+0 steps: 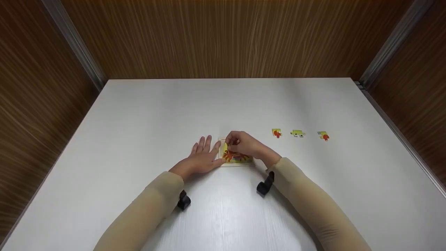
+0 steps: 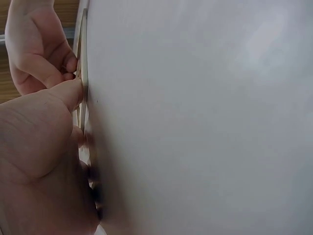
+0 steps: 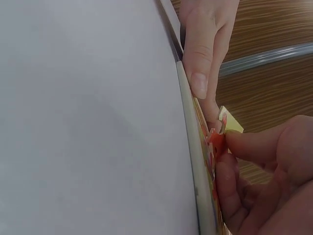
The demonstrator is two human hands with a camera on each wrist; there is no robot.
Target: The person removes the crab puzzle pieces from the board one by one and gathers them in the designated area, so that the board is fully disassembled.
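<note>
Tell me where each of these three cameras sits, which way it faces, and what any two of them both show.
Head: worn high, facing forward and down at the white table; both sleeved forearms, left hand flat beside the puzzle board, right hand over it.
Left wrist: low by the table, looking along the board's edge; left thumb, right hand beyond.
Right wrist: low, opposite side; right fingers pinching a puzzle piece.
Shared: both wrist views show both hands at the board.

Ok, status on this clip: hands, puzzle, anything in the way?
Left hand flat, steadying puzzle board. Right hand pinching a piece over it. Three loose pieces at right, clear of the hands.
</note>
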